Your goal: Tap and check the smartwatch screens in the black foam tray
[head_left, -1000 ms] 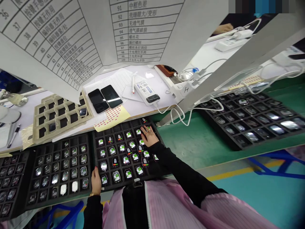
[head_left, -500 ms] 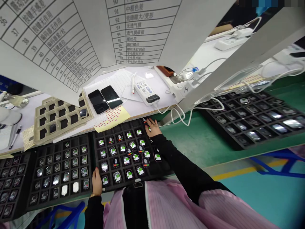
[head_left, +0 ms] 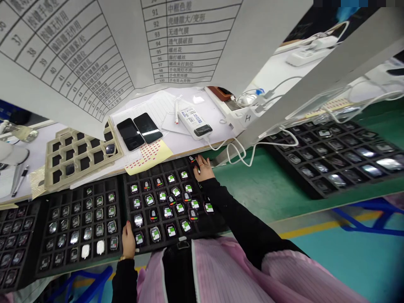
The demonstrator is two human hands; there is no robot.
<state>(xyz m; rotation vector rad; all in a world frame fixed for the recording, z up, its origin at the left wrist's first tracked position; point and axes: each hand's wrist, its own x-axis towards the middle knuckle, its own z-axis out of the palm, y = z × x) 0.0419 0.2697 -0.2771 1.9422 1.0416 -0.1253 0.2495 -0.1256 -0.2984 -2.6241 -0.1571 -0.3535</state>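
Note:
A black foam tray (head_left: 202, 227) lies before me, its pockets holding several smartwatches, many with lit green-and-white screens. My left hand (head_left: 128, 242) is at the tray's near left edge, fingers along its side and thumb toward the rim; it appears to grip the edge. At the far right corner, my right hand (head_left: 204, 169) rests over the tray with its fingers apart. Just left of its fingertips sits a smartwatch (head_left: 191, 159) with a lit dark screen. A small bright patch shows between the right thumb and fingers; what lies under the palm is hidden.
Another watch tray (head_left: 78, 227) adjoins on the left, and a further one (head_left: 334, 155) lies to the right. On the bench stand a beige tray (head_left: 83, 155), two phones (head_left: 147, 127) and a white labelled device (head_left: 194, 121) with a cable. Printed sheets (head_left: 189, 46) hang in front.
My right hand has shifted slightly right, and its fingertips have come off the smartwatch in the far right corner. My left hand stays at the tray's edge.

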